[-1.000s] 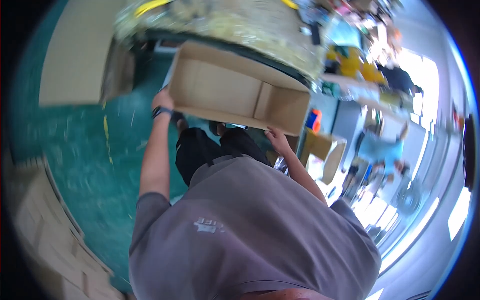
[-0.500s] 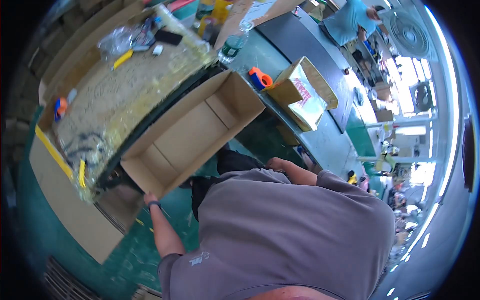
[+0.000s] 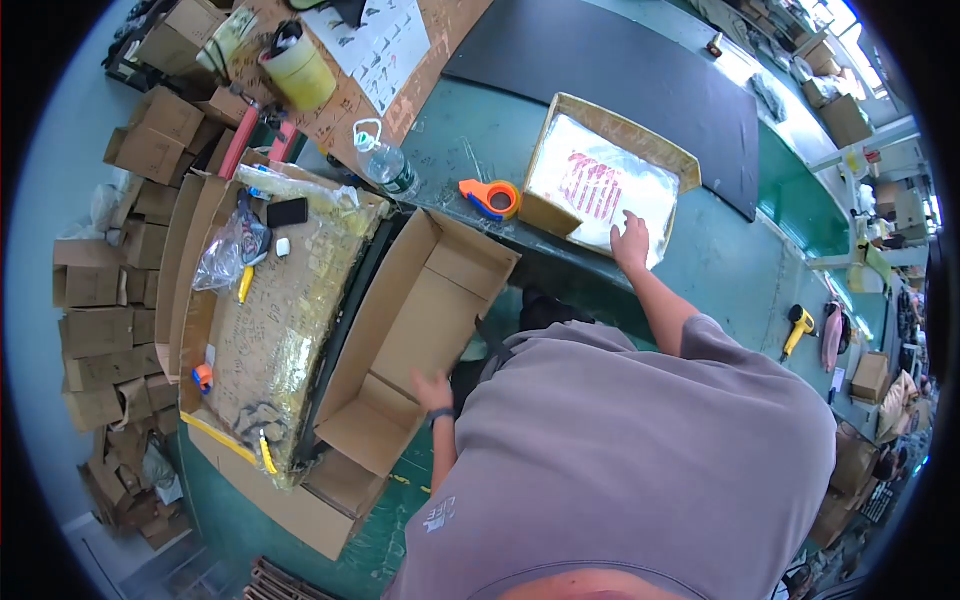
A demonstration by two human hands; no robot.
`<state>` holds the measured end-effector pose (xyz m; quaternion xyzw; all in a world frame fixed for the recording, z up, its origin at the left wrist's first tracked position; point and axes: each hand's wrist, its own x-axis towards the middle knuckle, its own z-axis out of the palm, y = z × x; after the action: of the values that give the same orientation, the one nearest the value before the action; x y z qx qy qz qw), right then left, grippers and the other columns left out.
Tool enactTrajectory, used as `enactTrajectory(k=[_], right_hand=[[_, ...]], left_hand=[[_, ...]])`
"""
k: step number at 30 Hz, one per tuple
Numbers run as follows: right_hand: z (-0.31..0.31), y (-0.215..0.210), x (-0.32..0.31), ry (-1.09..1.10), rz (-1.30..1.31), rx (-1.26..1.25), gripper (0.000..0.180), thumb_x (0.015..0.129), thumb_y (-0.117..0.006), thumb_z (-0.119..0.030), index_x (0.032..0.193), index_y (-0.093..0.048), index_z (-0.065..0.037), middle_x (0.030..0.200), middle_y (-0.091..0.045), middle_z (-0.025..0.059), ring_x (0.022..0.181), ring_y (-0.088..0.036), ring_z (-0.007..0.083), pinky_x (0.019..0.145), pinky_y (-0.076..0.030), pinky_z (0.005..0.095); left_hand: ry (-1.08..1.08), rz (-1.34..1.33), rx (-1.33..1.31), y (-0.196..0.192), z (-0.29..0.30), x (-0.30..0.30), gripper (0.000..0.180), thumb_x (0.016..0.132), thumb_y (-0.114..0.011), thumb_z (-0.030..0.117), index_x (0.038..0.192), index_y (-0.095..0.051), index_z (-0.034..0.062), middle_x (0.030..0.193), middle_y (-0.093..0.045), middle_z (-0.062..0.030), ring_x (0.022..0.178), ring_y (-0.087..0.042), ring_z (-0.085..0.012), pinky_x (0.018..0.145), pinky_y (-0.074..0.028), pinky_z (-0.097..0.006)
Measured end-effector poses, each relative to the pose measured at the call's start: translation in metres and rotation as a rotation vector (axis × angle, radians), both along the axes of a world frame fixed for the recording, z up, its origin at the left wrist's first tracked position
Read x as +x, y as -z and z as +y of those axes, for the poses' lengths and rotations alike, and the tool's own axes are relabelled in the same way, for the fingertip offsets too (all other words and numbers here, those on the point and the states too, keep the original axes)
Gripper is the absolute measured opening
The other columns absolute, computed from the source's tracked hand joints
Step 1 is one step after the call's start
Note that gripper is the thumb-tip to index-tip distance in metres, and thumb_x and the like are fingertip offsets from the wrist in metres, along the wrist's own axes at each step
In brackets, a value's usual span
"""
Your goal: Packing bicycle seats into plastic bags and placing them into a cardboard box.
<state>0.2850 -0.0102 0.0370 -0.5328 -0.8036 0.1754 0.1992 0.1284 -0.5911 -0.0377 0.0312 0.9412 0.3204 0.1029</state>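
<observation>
My right hand (image 3: 631,243) reaches over a shallow cardboard tray (image 3: 546,213) on the green table, its fingers spread at the edge of a stack of clear plastic bags with red print (image 3: 595,185). Whether the fingertips press on the bags is hard to tell. My left hand (image 3: 433,391), a dark band at its wrist, is at the near rim of an open, long cardboard box (image 3: 405,325). Its fingers look apart and slightly blurred, with nothing visible in them. The inside of the box shows bare cardboard.
Beside the tray lies an orange and blue tape dispenser (image 3: 491,199), near a clear bottle (image 3: 386,168). A taped cardboard surface (image 3: 270,330) on the left bears a dark phone (image 3: 288,212) and a yellow cutter (image 3: 267,452). Stacked cartons (image 3: 97,335) line the wall. A yellow heat gun (image 3: 798,325) is right.
My right hand has gone from beside my body to the bags in the tray. My left hand has shifted from the box's near end along its rim. The view has turned.
</observation>
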Motion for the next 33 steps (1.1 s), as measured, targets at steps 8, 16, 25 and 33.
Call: enactTrajectory(k=[8, 16, 25, 33], right_hand=[[0.005, -0.023, 0.016, -0.125, 0.242, -0.167, 0.034, 0.096, -0.074, -0.012, 0.129, -0.072, -0.002, 0.103, -0.069, 0.0178, 0.092, -0.067, 0.0345, 0.088, -0.055, 0.0460], [-0.024, -0.017, 0.081, 0.057, 0.167, -0.295, 0.026, 0.100, -0.072, -0.014, 0.121, -0.075, 0.000, 0.093, -0.074, 0.0184, 0.081, -0.071, 0.0318, 0.080, -0.057, 0.0431], [-0.103, 0.052, 0.224, 0.266, -0.137, -0.531, 0.026, 0.098, -0.072, -0.022, 0.116, -0.079, -0.004, 0.104, -0.078, 0.0210, 0.095, -0.077, 0.0344, 0.090, -0.060, 0.0454], [-0.012, -0.060, 0.058, -0.464, -0.795, -0.783, 0.033, 0.099, -0.065, -0.029, 0.113, -0.078, -0.002, 0.101, -0.077, 0.0291, 0.094, -0.076, 0.0452, 0.087, -0.059, 0.0527]], left_hand=[[0.561, -0.324, 0.387, -0.075, 0.318, -0.067, 0.042, 0.105, -0.071, 0.015, 0.144, -0.065, 0.0006, 0.124, -0.079, -0.0188, 0.115, -0.078, -0.0280, 0.100, -0.062, -0.038], [-0.442, 0.184, 0.196, -0.047, 0.419, -0.257, 0.127, 0.077, -0.099, 0.031, 0.168, -0.020, -0.0040, 0.158, -0.048, -0.0364, 0.146, -0.053, -0.0458, 0.123, -0.044, -0.051], [-0.181, 0.419, 0.456, -0.062, 0.440, -0.435, 0.121, 0.064, -0.105, 0.031, 0.159, -0.038, -0.0019, 0.154, -0.054, -0.0263, 0.143, -0.052, -0.0460, 0.123, -0.043, -0.052], [0.202, 0.517, 0.429, -0.138, 0.411, -0.341, 0.111, 0.062, -0.102, 0.027, 0.155, -0.046, 0.0058, 0.152, -0.056, -0.0257, 0.141, -0.053, -0.0476, 0.121, -0.045, -0.053]])
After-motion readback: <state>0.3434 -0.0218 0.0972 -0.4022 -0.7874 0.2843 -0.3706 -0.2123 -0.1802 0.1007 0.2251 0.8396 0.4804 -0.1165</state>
